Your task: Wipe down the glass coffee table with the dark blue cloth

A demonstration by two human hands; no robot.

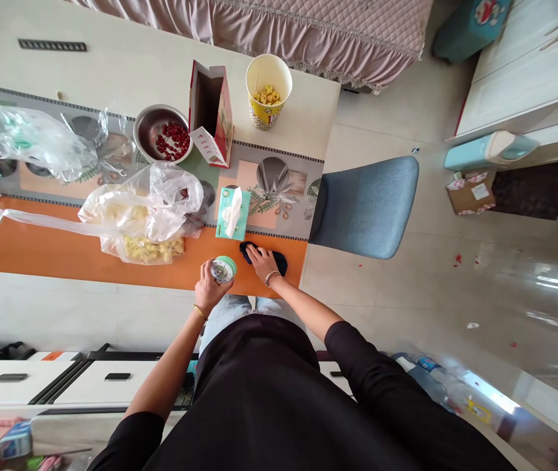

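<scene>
My left hand (209, 288) is wrapped round a small round green-rimmed clock (222, 269) with a pale patterned face, near the orange front edge of the table. To its right, my right hand (263, 261) presses down on a bunched dark cloth (280, 263), its fingers closed over the fabric. A green tissue box (222, 224) with a white tissue sticking out sits just beyond both hands. Left of the clock lies a clear plastic bag (126, 209) with yellowish pieces in it.
A metal bowl (142, 133) of red fruit, an open red box (224, 121) and a popcorn bucket (263, 120) stand farther back. More plastic bags (38, 140) lie at the left. A blue-grey chair (371, 206) adjoins the table's right end.
</scene>
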